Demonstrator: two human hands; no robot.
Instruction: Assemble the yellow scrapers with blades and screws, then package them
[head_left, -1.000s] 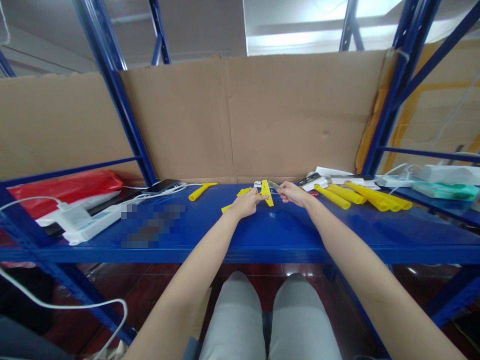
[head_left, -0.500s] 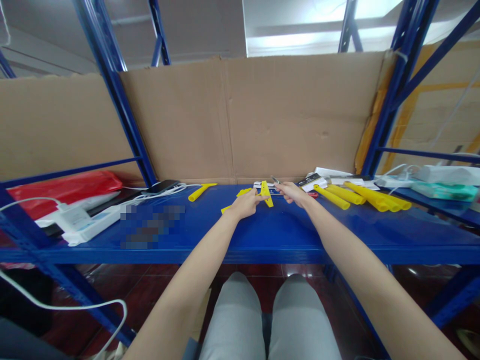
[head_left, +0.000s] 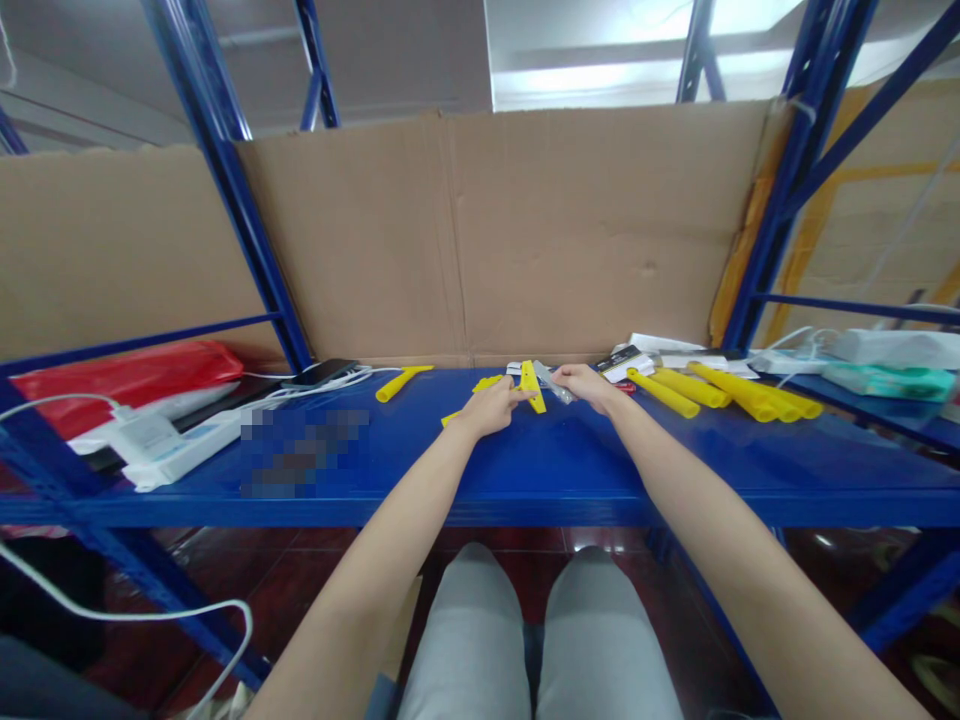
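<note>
My left hand (head_left: 491, 405) is closed around a yellow plastic scraper (head_left: 532, 387), its flat crosspiece standing up beyond the fingers. My right hand (head_left: 586, 386) is just to the right, its fingers closed at the end of a small clear, silvery plastic packet (head_left: 553, 384). What is inside the packet is too small to make out. More yellow plastic (head_left: 487, 383) shows behind my left hand, partly hidden by it. A small white item (head_left: 514, 369) lies behind the scraper.
A yellow T-shaped scraper handle (head_left: 403, 384) lies to the left on the blue shelf (head_left: 555, 470). Several yellow handles (head_left: 739, 392) lie at right, beside paper packaging (head_left: 630, 362). A white power strip (head_left: 187, 450) with cables stands at left. Cardboard (head_left: 525, 240) closes the back.
The thin metallic-looking tip at my right fingers no longer shows; a clear packet is now at them, beside the scraper. My left hand has stayed in place with the scraper.
</note>
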